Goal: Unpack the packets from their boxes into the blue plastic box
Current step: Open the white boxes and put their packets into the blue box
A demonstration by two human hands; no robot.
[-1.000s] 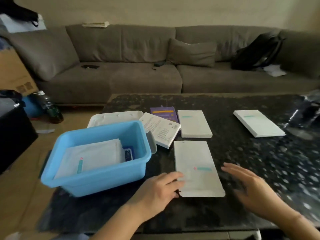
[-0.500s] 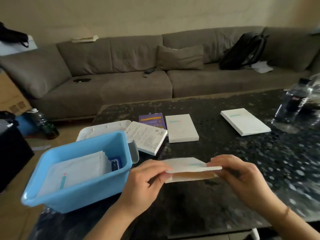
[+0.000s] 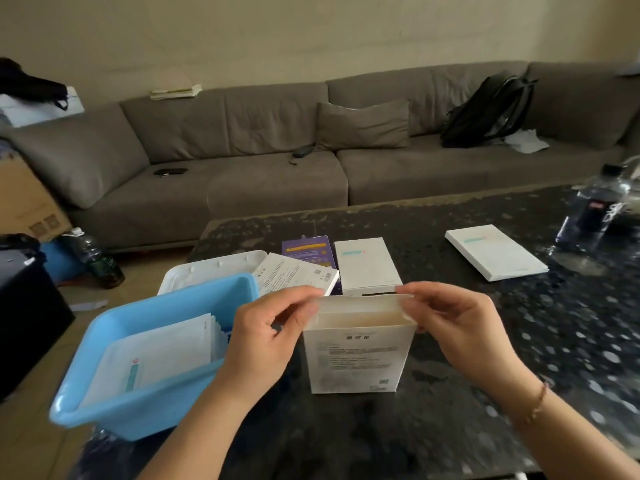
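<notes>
A flat white box point(image 3: 356, 358) stands upright in front of me above the dark table, its printed back towards me and its top flap lifted open. My left hand point(image 3: 266, 341) pinches the flap's left corner. My right hand point(image 3: 457, 330) pinches the right corner. The blue plastic box point(image 3: 114, 407) sits at the table's left edge and holds several white packets point(image 3: 152, 358). More white boxes lie behind: one point(image 3: 365, 265) in the middle, one point(image 3: 495, 252) far right, one point(image 3: 298, 273) tilted beside the blue box.
A white lid point(image 3: 207, 271) lies behind the blue box, and a purple packet point(image 3: 306, 249) lies beside it. A water bottle point(image 3: 592, 209) stands at the table's right edge. The grey sofa point(image 3: 277, 161) runs behind, with a black backpack point(image 3: 491, 109) on it.
Both hands lifted the white box off the table, turned it upright and opened its top flap. The view shifted left and down.
</notes>
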